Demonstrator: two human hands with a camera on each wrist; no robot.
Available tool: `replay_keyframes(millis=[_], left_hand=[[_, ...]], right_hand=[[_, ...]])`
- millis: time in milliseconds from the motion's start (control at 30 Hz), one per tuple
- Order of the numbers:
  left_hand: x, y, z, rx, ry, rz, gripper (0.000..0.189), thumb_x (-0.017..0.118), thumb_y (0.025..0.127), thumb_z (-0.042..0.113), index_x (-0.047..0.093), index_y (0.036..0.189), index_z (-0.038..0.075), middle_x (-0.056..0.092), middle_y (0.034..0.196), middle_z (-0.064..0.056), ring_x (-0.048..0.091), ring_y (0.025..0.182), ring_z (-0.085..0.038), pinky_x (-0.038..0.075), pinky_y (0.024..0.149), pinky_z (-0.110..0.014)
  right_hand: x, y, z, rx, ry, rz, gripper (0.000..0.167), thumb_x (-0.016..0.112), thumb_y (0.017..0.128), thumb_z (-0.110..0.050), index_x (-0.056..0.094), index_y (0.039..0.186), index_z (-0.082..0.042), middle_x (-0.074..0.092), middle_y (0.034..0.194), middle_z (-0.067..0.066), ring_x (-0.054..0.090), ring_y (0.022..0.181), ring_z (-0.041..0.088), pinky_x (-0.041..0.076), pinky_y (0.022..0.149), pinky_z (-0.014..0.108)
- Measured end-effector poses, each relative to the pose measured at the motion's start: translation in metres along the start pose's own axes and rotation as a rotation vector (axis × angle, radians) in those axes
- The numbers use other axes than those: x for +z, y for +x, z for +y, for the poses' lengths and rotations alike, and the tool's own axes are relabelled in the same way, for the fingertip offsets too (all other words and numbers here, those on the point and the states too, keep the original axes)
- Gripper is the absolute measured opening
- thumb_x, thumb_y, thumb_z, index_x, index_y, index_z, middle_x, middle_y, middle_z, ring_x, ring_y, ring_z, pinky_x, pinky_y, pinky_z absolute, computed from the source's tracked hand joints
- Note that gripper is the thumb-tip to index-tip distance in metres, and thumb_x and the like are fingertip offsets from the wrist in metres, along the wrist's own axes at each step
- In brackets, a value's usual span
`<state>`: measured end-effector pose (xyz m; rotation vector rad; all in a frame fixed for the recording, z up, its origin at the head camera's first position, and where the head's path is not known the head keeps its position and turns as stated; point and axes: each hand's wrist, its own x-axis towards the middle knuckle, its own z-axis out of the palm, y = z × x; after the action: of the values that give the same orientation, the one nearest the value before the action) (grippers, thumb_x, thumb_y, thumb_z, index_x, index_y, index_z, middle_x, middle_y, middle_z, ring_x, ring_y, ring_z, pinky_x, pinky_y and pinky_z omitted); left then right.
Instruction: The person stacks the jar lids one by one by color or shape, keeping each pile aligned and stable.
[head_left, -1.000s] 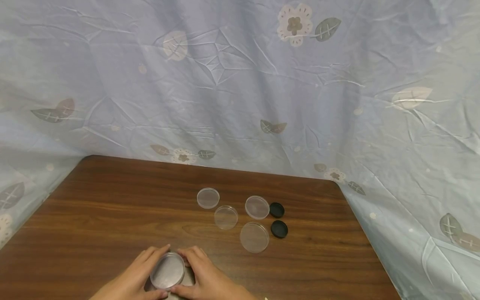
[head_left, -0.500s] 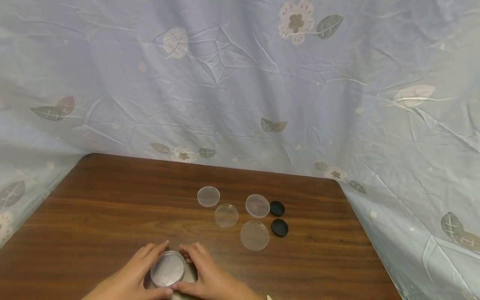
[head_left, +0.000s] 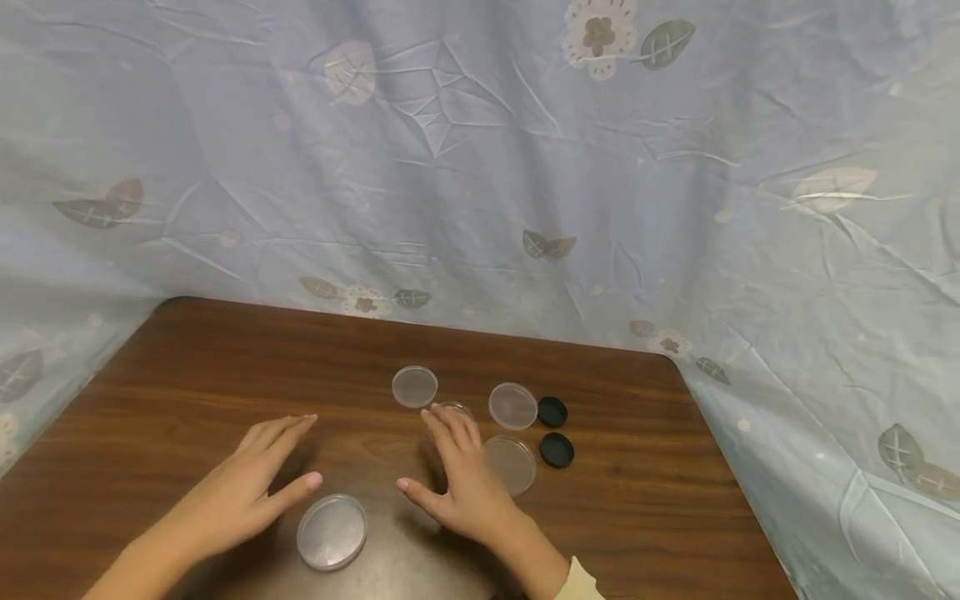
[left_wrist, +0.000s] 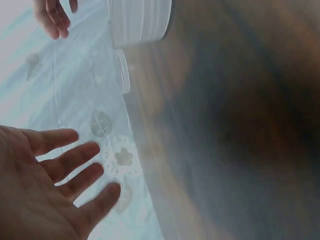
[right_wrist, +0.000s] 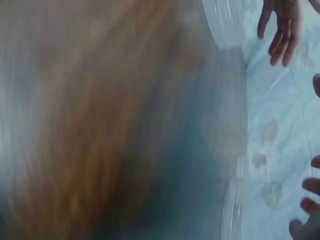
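A clear round container stands on the table near its front, between my two hands. From the left wrist view its wall looks tall, with several ridge lines like stacked pieces. My left hand hovers to the upper left of it, fingers extended and thumb spread, holding nothing. To the right, my right hand is likewise spread and free of any object. It overlaps two flat clear round dishes, one behind its fingertips and a larger one beside its knuckles, partly hidden.
Two more clear dishes lie farther back on the brown wooden table. Two small black round lids sit right of them. A pale blue floral cloth hangs behind the table and along its sides.
Both hands gripped the container's sides before. They have let go, drawn apart and moved forward, with fingers now spread. The container stays in place on the table.
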<state>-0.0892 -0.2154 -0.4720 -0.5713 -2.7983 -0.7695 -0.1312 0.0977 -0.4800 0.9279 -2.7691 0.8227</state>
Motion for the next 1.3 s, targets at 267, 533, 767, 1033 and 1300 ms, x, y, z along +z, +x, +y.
replay_keyframes(millis=[267, 533, 767, 1033, 1300], left_hand=[[-0.002, 0.032, -0.012, -0.037, 0.078, -0.041, 0.086, 0.063, 0.099, 0.056, 0.024, 0.168, 0.022, 0.028, 0.171, -0.022, 0.028, 0.154, -0.054, 0.03, 0.109, -0.084], [0.01, 0.082, -0.025, -0.049, 0.123, -0.115, 0.098, 0.059, 0.095, 0.07, 0.027, 0.166, 0.011, 0.028, 0.169, -0.028, 0.029, 0.153, -0.056, 0.03, 0.115, -0.079], [0.032, 0.124, -0.034, -0.033, 0.041, -0.213, 0.114, 0.064, 0.089, 0.075, 0.025, 0.164, -0.001, 0.028, 0.167, -0.033, 0.028, 0.153, -0.057, 0.037, 0.114, -0.074], [0.053, 0.154, -0.036, 0.018, -0.022, -0.288, 0.119, 0.076, 0.083, 0.07, 0.029, 0.161, -0.006, 0.036, 0.16, -0.034, 0.04, 0.147, -0.055, 0.045, 0.111, -0.069], [0.061, 0.174, -0.034, 0.078, -0.076, -0.308, 0.11, 0.087, 0.081, 0.053, 0.037, 0.155, -0.011, 0.049, 0.146, -0.029, 0.05, 0.138, -0.046, 0.047, 0.112, -0.061]], right_hand=[[-0.006, 0.004, 0.026, 0.082, -0.237, 0.015, 0.097, 0.052, 0.098, -0.072, 0.017, 0.169, -0.017, 0.019, 0.176, 0.015, 0.011, 0.164, 0.039, 0.019, 0.128, 0.07], [-0.016, 0.027, 0.047, 0.15, -0.222, -0.028, 0.1, 0.06, 0.096, -0.068, 0.018, 0.168, -0.012, 0.022, 0.175, 0.013, 0.017, 0.164, 0.036, 0.018, 0.131, 0.063], [-0.019, 0.057, 0.061, 0.197, -0.116, -0.098, 0.104, 0.069, 0.092, -0.065, 0.024, 0.165, -0.006, 0.032, 0.17, 0.018, 0.034, 0.157, 0.038, 0.038, 0.123, 0.059], [-0.013, 0.08, 0.071, 0.261, -0.017, -0.214, 0.104, 0.073, 0.09, -0.062, 0.025, 0.166, -0.009, 0.031, 0.171, 0.016, 0.028, 0.159, 0.042, 0.036, 0.123, 0.062], [-0.01, 0.098, 0.077, 0.252, 0.049, -0.243, 0.098, 0.081, 0.089, -0.05, 0.033, 0.161, -0.004, 0.04, 0.163, 0.02, 0.039, 0.152, 0.043, 0.04, 0.122, 0.058]])
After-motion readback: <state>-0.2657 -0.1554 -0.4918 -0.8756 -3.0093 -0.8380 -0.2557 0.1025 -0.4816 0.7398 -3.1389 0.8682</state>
